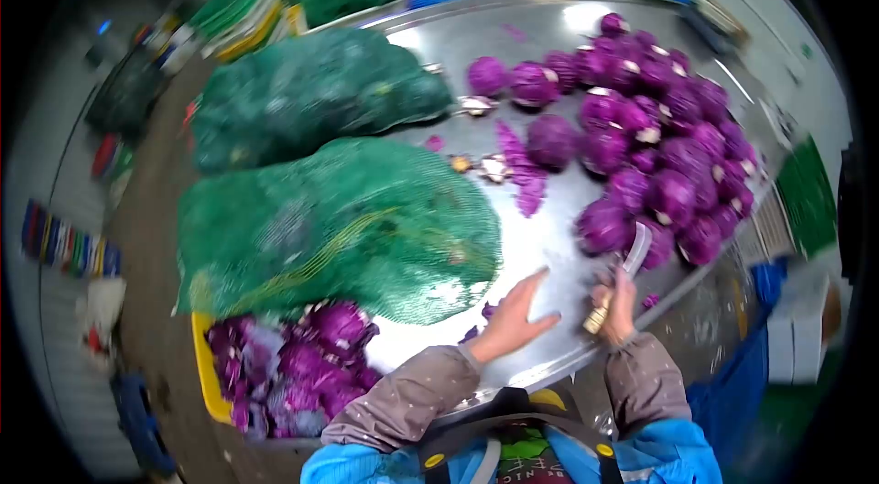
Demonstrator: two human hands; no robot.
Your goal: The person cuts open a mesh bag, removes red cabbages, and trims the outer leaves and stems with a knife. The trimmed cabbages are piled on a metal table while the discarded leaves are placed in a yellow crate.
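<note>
My right hand (pixel 620 308) is closed around the light-coloured handle of a knife (pixel 636 248), its blade pointing up and away from me. Just beyond the blade lies a large heap of trimmed red cabbages (pixel 673 191) on the metal table (pixel 540 246). Over the near part of the table, my left hand (pixel 515 323) has its fingers stretched and thumb apart, with nothing in it. Left of that hand rests a green mesh sack (pixel 366 228), and a second, fuller mesh sack (pixel 311 95) lies behind it.
A yellow crate (pixel 209 374) full of purple cabbage leaves (pixel 302 369) stands at the near left. Loose leaves (pixel 524 171) and a cut stump (pixel 494 168) lie mid-table. Stacked green and yellow crates (pixel 240 17) stand beyond the far left corner.
</note>
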